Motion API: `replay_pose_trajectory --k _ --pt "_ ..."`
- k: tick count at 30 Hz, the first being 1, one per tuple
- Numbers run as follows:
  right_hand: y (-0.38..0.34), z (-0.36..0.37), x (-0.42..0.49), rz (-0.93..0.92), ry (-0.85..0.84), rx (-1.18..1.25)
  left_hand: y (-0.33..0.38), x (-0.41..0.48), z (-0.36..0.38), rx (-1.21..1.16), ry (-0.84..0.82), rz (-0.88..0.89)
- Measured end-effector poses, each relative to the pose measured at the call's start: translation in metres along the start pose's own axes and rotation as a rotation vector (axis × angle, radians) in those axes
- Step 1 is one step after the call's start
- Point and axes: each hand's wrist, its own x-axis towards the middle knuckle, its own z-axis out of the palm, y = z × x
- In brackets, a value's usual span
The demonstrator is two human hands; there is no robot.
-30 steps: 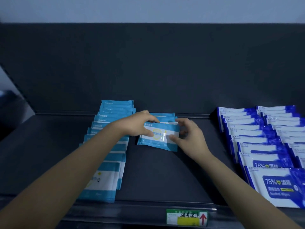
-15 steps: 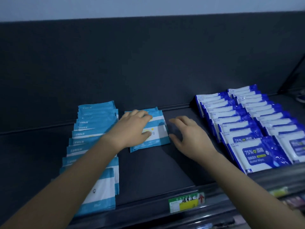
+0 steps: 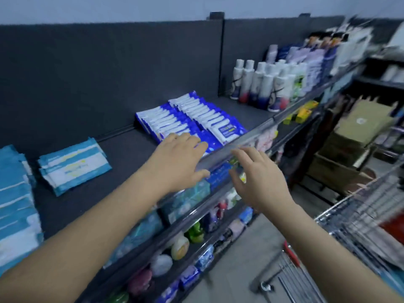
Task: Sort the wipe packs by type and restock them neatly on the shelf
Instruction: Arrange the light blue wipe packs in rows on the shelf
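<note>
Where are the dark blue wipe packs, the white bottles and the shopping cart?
dark blue wipe packs [image 3: 196, 119]: head view, middle of the rows.
white bottles [image 3: 265, 88]: head view, one bottle's body.
shopping cart [image 3: 358, 215]: head view, wire side.

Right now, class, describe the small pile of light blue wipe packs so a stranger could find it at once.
Start at the dark top shelf. Between the long light blue row at its left and the dark blue packs sits the small pile. Only a few packs deep, it has bare shelf on both sides.
</note>
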Motion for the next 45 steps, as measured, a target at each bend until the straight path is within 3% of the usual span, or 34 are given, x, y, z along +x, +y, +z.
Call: replay_pose_trajectory --k 6,11,17,25,30,34,40,45 --pt "0.120 -0.076 -0.155 0.235 0.004 -0.060 0.206 0.040 -0.018 -0.126 0.088 0.164" --pt "0.223 -0.126 -0.278 0.539 -0.249 -0.107 0.373 0.065 -0.004 -0.159 -0.047 0.301" --pt "0.312 -0.130 -0.350 0.829 -0.358 0.006 0.486 0.108 0.018 -0.183 -0.205 0.443" --pt "0.426 -0.052 -0.362 1.229 -0.373 0.098 0.592 0.238 0.128 -0.181 -0.347 0.676" --pt "0.509 0.027 -0.373 1.638 -0.368 0.199 0.669 0.329 0.232 -0.190 -0.522 0.846" --pt "0.549 0.077 -0.402 1.845 -0.310 0.239 0.720 0.391 0.299 -0.162 -0.567 0.940" --pt "0.582 0.149 -0.451 1.985 -0.371 0.212 0.770 0.402 0.373 -0.318 -0.725 0.994" --pt "0.606 0.212 -0.469 1.978 -0.480 0.229 0.778 0.386 0.429 -0.400 -0.689 1.069"
